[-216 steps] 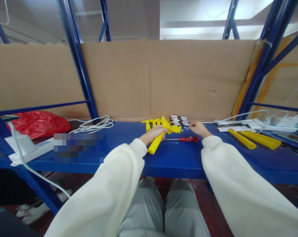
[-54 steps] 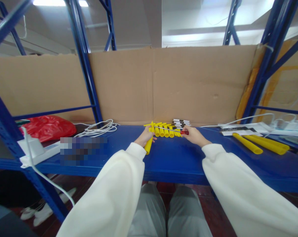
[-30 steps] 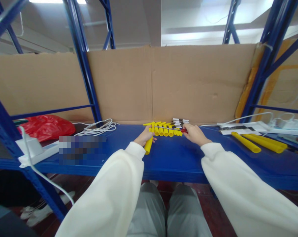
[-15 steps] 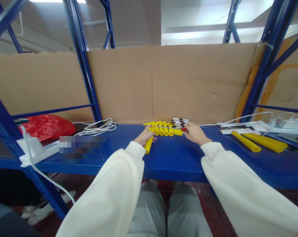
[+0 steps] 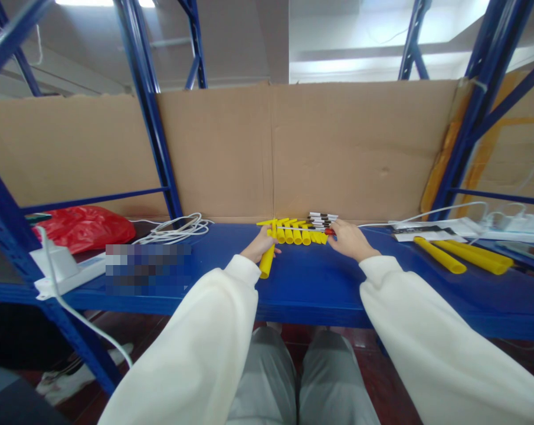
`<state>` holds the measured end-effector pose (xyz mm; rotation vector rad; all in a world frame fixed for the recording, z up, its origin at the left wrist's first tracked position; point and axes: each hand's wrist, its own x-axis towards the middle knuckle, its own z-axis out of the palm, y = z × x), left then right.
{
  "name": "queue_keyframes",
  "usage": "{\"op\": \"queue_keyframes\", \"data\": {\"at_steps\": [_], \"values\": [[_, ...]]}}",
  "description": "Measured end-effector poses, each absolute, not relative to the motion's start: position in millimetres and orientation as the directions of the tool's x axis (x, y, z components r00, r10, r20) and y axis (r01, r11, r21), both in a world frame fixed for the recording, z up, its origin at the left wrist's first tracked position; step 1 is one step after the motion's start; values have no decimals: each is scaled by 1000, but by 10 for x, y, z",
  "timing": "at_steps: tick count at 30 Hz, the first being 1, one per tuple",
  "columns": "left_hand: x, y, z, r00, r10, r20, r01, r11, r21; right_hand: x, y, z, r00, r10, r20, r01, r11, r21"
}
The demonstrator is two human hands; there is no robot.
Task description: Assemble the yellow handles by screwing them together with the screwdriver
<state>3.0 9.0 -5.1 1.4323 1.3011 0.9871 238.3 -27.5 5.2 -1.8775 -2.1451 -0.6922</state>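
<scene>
Closed around a yellow tubular piece [image 5: 267, 267], the left hand [image 5: 260, 243] keeps its wide, round end tilted down toward me, while the right hand [image 5: 351, 241] pinches the red handle of a screwdriver [image 5: 295, 228]. I see the shaft run across to the upper part of the held piece; whether the tip touches it I can't tell from here. As I judge it, the step in hand is screwdriver work on that piece, and turning or pressing would call for a steady left grip and an aligned shaft. Just beside that grip, toward the right hand, I have a row of similar yellow pieces [image 5: 297, 238], lying partly behind the shaft. Beyond the screwdriver handle are white-and-black rods [image 5: 323, 216]. Farther out, the blue shelf [image 5: 311, 289] bears long yellow tubes [image 5: 440, 256] well right of both grips, and a coiled white cable [image 5: 191, 225] left of them.
</scene>
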Motion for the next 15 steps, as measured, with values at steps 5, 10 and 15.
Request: {"op": "queue_keyframes", "data": {"at_steps": [5,10,15], "values": [[15,97,-125,142,990,15,313,-59,948,2420,-262,31,-174,898,403,974,96,206],[-11,166,-201,157,984,88,430,-149,891,2405,-273,29,-77,940,331,984,19,174],[-36,197,-201,166,980,108,471,-175,864,2409,-273,16,-84,937,338,989,38,140]]}}
